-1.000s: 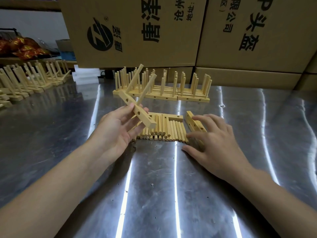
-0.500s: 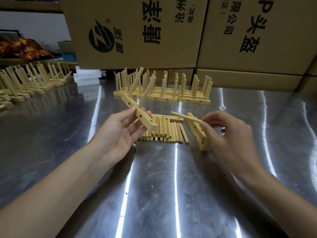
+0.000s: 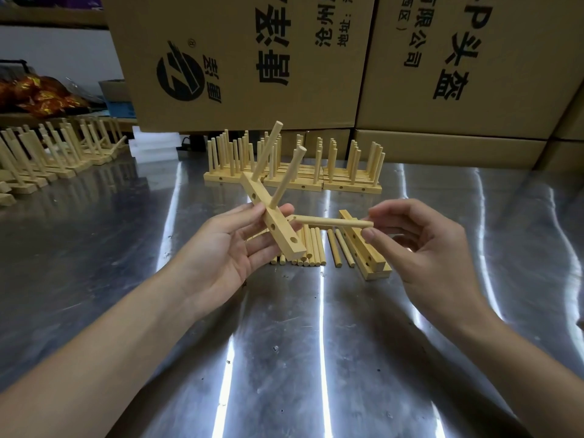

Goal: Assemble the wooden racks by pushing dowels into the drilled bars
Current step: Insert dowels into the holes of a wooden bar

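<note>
My left hand holds a drilled wooden bar tilted in the air, with two dowels standing out of its far end. Open holes show along the bar's near half. My right hand pinches a loose dowel by its right end; the dowel lies level and its left tip is close to the bar. On the steel table behind the hands lie a row of loose dowels and a small stack of drilled bars.
Finished racks stand in a row at the back centre, and more racks line the far left. Large cardboard boxes wall off the back. White blocks sit at the back left.
My right hand picked a dowel off the pile, lifted it and carried it left toward the bar. My left hand has kept the bar up, tilting it slightly.
</note>
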Demonstrator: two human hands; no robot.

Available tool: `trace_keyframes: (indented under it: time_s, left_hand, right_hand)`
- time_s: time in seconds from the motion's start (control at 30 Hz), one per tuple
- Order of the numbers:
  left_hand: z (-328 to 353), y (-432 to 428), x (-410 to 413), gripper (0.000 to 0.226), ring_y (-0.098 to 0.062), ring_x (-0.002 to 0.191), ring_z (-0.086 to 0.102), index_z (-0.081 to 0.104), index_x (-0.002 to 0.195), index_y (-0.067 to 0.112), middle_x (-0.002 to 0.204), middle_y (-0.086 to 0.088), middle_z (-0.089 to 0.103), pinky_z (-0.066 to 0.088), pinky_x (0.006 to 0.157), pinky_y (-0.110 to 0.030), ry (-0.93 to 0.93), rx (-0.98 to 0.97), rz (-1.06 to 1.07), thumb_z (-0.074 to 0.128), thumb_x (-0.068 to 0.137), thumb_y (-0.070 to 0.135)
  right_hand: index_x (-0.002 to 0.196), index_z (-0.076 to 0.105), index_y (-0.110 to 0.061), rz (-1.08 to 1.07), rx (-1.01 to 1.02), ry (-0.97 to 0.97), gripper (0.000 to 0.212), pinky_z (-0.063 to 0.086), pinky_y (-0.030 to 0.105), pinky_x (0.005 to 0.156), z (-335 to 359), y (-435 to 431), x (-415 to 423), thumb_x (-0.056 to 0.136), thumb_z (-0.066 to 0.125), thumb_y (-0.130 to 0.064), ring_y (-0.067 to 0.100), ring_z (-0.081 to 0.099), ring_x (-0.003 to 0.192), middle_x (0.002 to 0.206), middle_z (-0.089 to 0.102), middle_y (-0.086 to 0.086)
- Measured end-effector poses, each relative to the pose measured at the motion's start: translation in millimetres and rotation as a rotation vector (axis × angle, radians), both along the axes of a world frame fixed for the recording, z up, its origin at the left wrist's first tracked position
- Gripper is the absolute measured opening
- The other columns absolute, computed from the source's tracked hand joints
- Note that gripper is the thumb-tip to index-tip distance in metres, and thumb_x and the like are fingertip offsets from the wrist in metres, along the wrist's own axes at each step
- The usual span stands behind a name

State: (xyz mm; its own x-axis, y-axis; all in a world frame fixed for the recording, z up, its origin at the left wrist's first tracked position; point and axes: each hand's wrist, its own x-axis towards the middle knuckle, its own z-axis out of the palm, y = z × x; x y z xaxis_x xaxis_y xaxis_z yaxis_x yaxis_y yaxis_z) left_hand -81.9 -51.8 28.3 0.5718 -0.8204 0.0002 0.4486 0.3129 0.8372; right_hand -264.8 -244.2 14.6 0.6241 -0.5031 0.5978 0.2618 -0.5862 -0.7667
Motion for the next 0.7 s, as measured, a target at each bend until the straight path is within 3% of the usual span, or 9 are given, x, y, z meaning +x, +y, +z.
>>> trace_keyframes:
  time_s: [0.13,0.4,0.7]
  left_hand:
    - [0.2,0.2,1.7,0.035,-0.033,0.116,0.075,0.062,0.133,0.006,0.129,-0.017,0.075,0.064,0.091,-0.042,0.001,0.007,0.017,0.059,0.101,0.019]
    - [-0.8,0.8,3.0,0.037,-0.033,0.116,0.075,0.059,0.136,0.006,0.128,-0.018,0.075,0.065,0.086,-0.04,0.003,0.005,0.003,0.059,0.101,0.019]
    - [-11.2,-5.3,-3.3,0.035,-0.036,0.117,0.074,0.063,0.135,-0.003,0.128,-0.02,0.074,0.064,0.085,-0.039,-0.07,0.073,-0.068,0.055,0.107,0.017]
  right_hand:
    - [0.108,0.074,-0.023,-0.026,-0.047,-0.004,0.024,0.057,0.019,0.081,1.2,0.7,-0.5,0.091,0.081,-0.009,0.014,0.076,0.099,0.101,0.078,-0.009]
    - [0.109,0.074,-0.024,-0.035,-0.095,0.01,0.022,0.056,0.019,0.079,1.7,1.9,-1.2,0.091,0.08,-0.012,0.015,0.075,0.098,0.1,0.078,-0.011]
    - [0.105,0.077,-0.027,0.047,-0.095,0.015,0.018,0.059,0.035,0.076,-2.7,9.8,1.8,0.092,0.081,-0.015,0.023,0.073,0.086,0.095,0.076,-0.001]
